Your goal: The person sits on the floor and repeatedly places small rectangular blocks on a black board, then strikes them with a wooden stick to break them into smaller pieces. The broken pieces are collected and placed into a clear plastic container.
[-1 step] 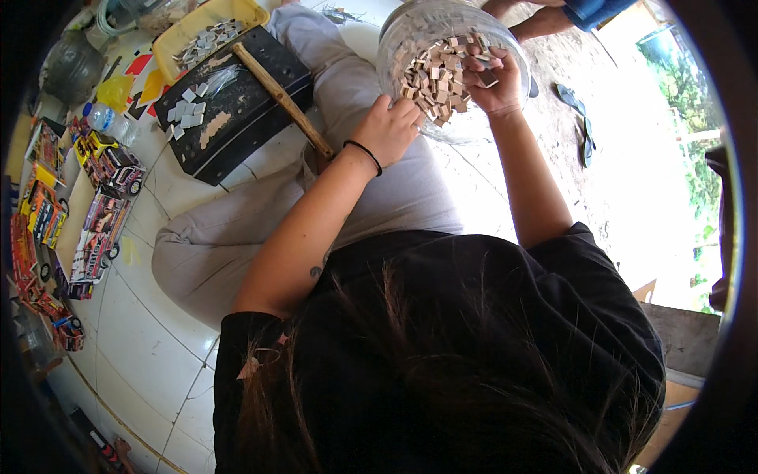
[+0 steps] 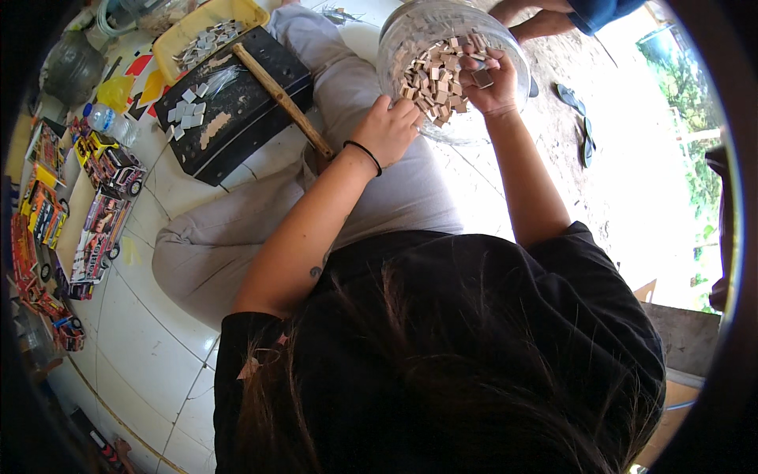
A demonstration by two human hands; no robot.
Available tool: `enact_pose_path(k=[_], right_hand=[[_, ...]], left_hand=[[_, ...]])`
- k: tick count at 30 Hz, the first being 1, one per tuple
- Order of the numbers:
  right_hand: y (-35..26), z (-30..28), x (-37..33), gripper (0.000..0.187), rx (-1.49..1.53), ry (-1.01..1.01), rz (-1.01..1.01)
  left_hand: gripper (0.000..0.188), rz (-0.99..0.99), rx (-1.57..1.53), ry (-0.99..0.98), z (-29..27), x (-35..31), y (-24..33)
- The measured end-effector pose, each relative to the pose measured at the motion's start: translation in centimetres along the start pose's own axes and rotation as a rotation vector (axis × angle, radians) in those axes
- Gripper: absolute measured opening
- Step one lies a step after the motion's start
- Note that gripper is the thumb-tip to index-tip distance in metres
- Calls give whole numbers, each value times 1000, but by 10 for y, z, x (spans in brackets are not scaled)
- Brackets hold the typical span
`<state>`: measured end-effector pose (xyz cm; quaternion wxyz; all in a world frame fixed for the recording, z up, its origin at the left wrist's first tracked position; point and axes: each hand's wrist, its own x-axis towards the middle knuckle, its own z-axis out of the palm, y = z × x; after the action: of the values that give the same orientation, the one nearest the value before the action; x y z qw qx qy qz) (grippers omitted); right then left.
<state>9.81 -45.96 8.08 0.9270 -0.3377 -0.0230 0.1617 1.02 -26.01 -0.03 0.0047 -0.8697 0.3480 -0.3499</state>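
Observation:
A round, see-through tub (image 2: 392, 59) leans toward me by my leg, with a heap of small square brown pieces (image 2: 433, 83) inside. My left hand (image 2: 387, 130) is closed at its near left rim, fingertips curled over the edge. Inside the tub's right side, my right hand (image 2: 495, 88) is turned palm up with its fingers curled around a few of the square pieces. One darker, flat square piece (image 2: 482, 78) shows against the palm and fingers; how many more lie behind it I cannot tell.
Left of my leg, a hammer (image 2: 276, 95) rests across a black block (image 2: 237, 118) bearing loose grey squares (image 2: 188, 110). Behind it stands a yellow tray (image 2: 170, 47) of grey pieces. Toy trucks (image 2: 103, 229) and a plastic bottle (image 2: 110, 120) line the left. Another person's arms (image 2: 537, 20) show top right.
My right hand has shifted slightly left within the tub, and the dark square piece in it has turned to show more of its flat face. My left hand has stayed put.

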Motion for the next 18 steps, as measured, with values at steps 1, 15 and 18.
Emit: enact_pose_path(k=[1,15,18], right_hand=[[6,-1,0,33,34,56,-29],[-26,-23,42,30,-1654,222,256],[-23,-30,60,37,-2667,64,352]], left_hand=[[15,6,6,-3,-2,0,1],[13,-11,-98,23,4,0,-4],[13,3,-63,20,6,0,-4]])
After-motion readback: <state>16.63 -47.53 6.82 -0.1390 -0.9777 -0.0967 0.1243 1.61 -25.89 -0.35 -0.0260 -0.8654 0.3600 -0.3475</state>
